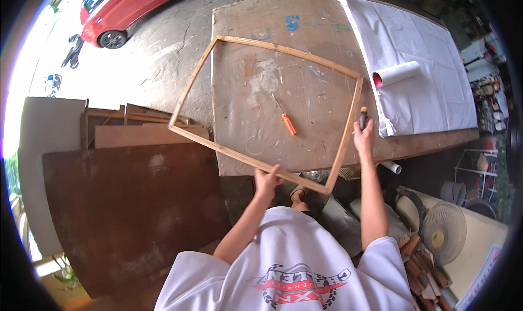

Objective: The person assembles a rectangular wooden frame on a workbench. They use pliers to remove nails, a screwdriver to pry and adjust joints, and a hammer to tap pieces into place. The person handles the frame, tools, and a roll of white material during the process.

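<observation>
Wooden frame (245, 157): over the table (239, 101), left corner overhanging; could tip if one-handed support slips imo
Left hand (267, 181): clamped on near rail
Orange screwdriver (289, 124): might snag a dragged frame
Right hand (364, 136): gripping dark-handled tool (363, 117), could ding the rail beside it

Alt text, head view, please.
A person's left hand grips a rectangular wooden frame partly over a table; the right hand holds a dark tool. An orange-handled screwdriver lies on the table; a white roll sits on white cloth at right.
</observation>
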`<state>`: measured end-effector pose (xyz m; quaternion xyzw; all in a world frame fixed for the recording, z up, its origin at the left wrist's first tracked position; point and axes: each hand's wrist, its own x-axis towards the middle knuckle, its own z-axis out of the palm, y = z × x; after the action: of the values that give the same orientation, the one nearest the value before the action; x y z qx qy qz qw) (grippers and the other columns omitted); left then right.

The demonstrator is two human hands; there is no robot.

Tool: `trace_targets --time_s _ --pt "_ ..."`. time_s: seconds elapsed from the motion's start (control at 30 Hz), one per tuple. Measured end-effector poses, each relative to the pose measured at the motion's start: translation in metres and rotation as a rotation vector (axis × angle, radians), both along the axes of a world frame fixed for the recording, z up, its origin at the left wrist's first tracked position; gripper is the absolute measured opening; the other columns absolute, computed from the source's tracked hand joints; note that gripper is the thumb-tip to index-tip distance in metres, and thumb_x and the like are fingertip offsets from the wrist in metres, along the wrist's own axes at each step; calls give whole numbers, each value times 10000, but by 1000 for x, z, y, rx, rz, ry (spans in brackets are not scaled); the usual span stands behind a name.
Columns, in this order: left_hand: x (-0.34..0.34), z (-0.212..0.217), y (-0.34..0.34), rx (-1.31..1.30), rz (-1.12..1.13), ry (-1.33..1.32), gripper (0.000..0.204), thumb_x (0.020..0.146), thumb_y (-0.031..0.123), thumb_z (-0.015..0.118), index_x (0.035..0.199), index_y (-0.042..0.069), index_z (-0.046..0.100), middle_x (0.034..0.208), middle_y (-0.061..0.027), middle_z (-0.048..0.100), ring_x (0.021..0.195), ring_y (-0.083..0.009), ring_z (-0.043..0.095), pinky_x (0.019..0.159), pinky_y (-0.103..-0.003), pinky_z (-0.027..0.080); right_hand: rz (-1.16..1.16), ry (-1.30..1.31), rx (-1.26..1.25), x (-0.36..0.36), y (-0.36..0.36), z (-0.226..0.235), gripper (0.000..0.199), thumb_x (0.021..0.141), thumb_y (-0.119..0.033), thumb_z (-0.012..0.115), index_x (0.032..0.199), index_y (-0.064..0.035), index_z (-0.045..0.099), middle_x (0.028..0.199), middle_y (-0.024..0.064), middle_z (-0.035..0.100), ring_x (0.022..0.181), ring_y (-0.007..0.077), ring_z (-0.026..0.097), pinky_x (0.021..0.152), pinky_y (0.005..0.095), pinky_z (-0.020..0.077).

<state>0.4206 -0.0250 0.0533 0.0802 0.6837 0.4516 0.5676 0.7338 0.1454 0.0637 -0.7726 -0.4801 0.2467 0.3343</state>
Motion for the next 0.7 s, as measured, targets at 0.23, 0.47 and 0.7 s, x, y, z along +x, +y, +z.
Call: trace_targets --time_s 0.23,0.47,0.7 --pt "75 -21 -11 -97 -50 -192 447 976 250 738 1255 -25 525 1193 -138 657 999 -264 721 726 -362 636 442 -82 -199 -19 -6 17 552 911 -345 752 1291 -5 543 1107 269 669 1028 427 676 857 489 526" --pt "36 -12 -2 -202 -720 23 296 1017 331 677 966 43 722 1079 -135 761 918 -171 738 709 -315 580 381 -374 391 -130 3 -17 454 839 -211 794 1218 -59 595 1075 188 604 1060 375 582 902 477 482" --pt "-20 7 19 465 -1064 1080 448 813 242 820 1209 90 677 1205 -126 640 1126 -349 589 973 -458 467 495 -474 80 -243 6 -51 601 855 -180 752 1392 -44 519 1124 157 621 1000 329 641 811 448 548"
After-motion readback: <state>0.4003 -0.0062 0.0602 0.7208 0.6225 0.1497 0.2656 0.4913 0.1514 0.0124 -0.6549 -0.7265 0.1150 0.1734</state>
